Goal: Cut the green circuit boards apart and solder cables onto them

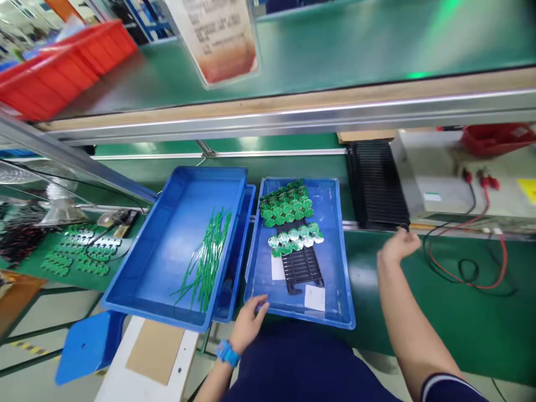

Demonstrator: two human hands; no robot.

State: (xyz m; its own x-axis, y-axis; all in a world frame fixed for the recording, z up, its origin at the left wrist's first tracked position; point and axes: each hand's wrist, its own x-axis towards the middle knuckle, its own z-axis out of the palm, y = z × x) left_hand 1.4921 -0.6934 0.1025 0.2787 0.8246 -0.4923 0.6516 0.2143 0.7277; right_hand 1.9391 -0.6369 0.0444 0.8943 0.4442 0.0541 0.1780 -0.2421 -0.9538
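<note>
My left hand [249, 324] hangs open at the near rim of a blue plastic tray [293, 312], its fingertips close to or on the rim. That tray holds round green circuit boards [285, 209] in rows and a black slotted rack [300, 269], with white paper slips [315, 297] beside it. My right hand [400, 245] reaches to the front corner of a stack of black slotted racks [377, 184], its fingers bunched against the edge. Whether it grips a rack is hidden. A second blue tray [176, 245] to the left holds a bundle of thin green strips [207, 259].
A grey box [435, 173] with red-tipped leads and loose red and black cables [469, 262] lies to the right on the green bench mat. Green boards lie on a mat [71, 251] at the left. Red crates [62, 70] stand beyond a metal rail.
</note>
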